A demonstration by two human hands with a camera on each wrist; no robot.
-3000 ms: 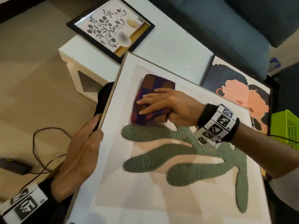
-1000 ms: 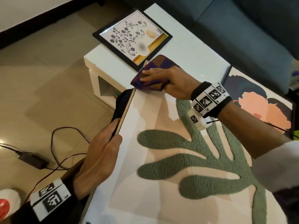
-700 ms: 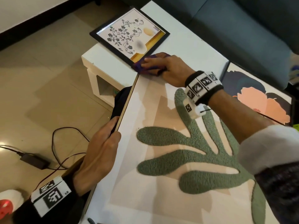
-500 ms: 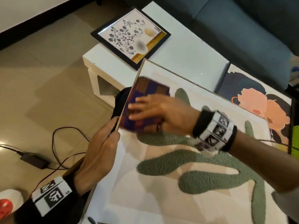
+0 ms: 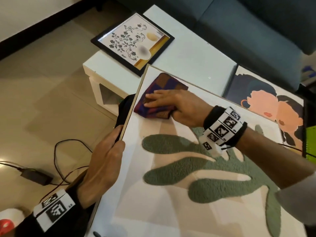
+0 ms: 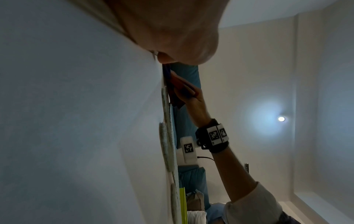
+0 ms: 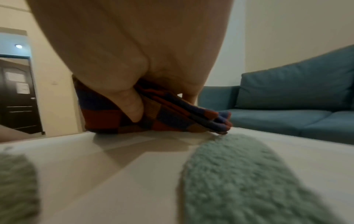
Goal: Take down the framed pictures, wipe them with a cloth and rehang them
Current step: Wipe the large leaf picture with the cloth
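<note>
A large light-framed picture (image 5: 136,202) with a fuzzy green leaf shape lies tilted across my lap. My left hand (image 5: 106,161) grips its left edge, thumb on the front, fingers behind. A folded purple, red and orange checked cloth (image 5: 162,82) lies on the picture's far left corner. My right hand (image 5: 171,101) presses it down with flat fingers. In the right wrist view the thumb is tucked into the cloth (image 7: 172,118) folds, just above the picture's glass (image 7: 134,174). The left wrist view shows the right hand (image 6: 191,97) against the picture face.
A small black-framed floral picture (image 5: 132,43) lies on the white low table (image 5: 196,57) ahead. A picture of two faces (image 5: 266,106) lies at the right, next to a green basket (image 5: 310,142). A teal sofa (image 5: 248,23) stands behind. A power adapter (image 5: 35,176) with cables lies on the floor.
My right hand swept the cloth up to the picture's far edge, back down toward my left hand, and now up again into the far left corner. The left hand kept its grip.
</note>
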